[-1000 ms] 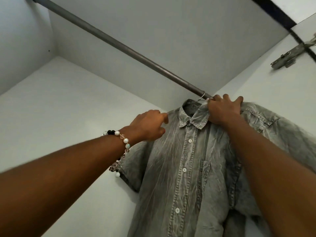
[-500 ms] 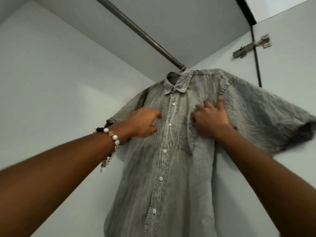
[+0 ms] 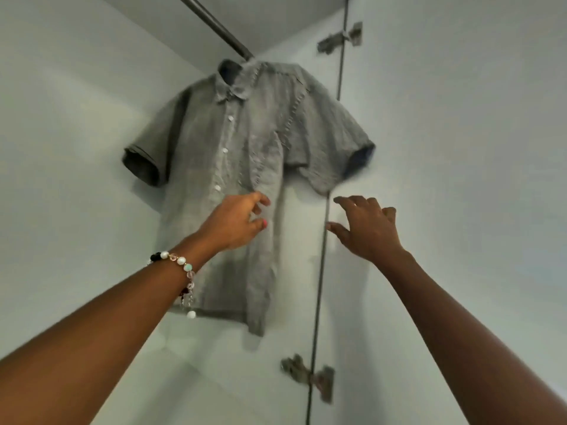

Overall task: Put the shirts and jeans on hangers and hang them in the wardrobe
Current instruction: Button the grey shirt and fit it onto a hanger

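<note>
The hanger itself cannot be made out: the shirt (image 3: 245, 154) covers it, and where the collar meets the rod (image 3: 214, 24) the picture is smeared. The rod runs off the top edge, so only its far end shows. The whole frame is blurred, and the shirt's stitching and buttons read as soft streaks. Whether the left hand (image 3: 237, 223) actually touches the cloth cannot be told; it lies in front of the placket at mid-height. Both forearms are cut off by the bottom edge.

Around the shirt are pale wardrobe walls. To its right a dark seam (image 3: 320, 271) runs top to bottom, with an upper hinge (image 3: 339, 38) and a lower hinge (image 3: 308, 375) across it. A bead bracelet (image 3: 179, 265) circles the left wrist, with charms dangling from it.

The shirt hangs from the rod in the far right corner of the wardrobe, front facing the camera. It is grey, washed-looking, short-sleeved, buttoned up, with a collar and a chest pocket; both sleeves stick out sideways.

The left hand's fingers are loosely bent with the thumb apart, gripping nothing visible. The right hand (image 3: 366, 230) is off the shirt, in front of the wall right of the seam, fingers spread and relaxed, holding nothing.
</note>
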Motion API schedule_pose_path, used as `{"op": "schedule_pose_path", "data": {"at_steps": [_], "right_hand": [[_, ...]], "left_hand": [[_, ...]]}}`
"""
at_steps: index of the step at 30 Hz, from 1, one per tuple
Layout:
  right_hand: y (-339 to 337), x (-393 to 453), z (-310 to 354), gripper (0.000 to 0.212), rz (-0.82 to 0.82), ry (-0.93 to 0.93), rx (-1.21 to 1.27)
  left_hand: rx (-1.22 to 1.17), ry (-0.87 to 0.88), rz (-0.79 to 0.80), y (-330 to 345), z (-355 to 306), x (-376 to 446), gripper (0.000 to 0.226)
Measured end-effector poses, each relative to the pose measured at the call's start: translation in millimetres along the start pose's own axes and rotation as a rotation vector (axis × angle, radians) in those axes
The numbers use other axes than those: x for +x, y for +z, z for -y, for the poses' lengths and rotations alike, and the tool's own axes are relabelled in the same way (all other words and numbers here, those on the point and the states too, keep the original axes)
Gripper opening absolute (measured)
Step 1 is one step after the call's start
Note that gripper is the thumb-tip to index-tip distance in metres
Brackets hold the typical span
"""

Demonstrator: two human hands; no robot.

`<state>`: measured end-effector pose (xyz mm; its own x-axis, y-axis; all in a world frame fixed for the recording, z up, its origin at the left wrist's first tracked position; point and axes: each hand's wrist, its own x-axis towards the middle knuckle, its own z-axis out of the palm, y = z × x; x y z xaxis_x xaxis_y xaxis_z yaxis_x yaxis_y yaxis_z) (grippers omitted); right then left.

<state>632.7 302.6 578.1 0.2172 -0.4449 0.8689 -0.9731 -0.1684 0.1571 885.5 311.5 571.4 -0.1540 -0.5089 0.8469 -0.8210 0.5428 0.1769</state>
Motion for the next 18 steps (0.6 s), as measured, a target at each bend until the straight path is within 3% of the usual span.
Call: {"op": "schedule_pose_path", "data": {"at_steps": [5, 8, 18], "right_hand": [[-32, -95, -65, 0.044, -0.021, 0.222, 0.477], [-60, -171, -113, 0.035, -0.078, 0.351, 0.639], [-177, -464, -304, 0.020, -0.049, 0.837, 0.557]], "left_hand": [[-0.308, -0.011, -0.044, 60, -110, -45, 0.027], [-0.475, -0.026, -0.044, 106, -187, -78, 0.025], [-0.985, -0.144, 0.335, 290, -500, -226, 0.024]]}}
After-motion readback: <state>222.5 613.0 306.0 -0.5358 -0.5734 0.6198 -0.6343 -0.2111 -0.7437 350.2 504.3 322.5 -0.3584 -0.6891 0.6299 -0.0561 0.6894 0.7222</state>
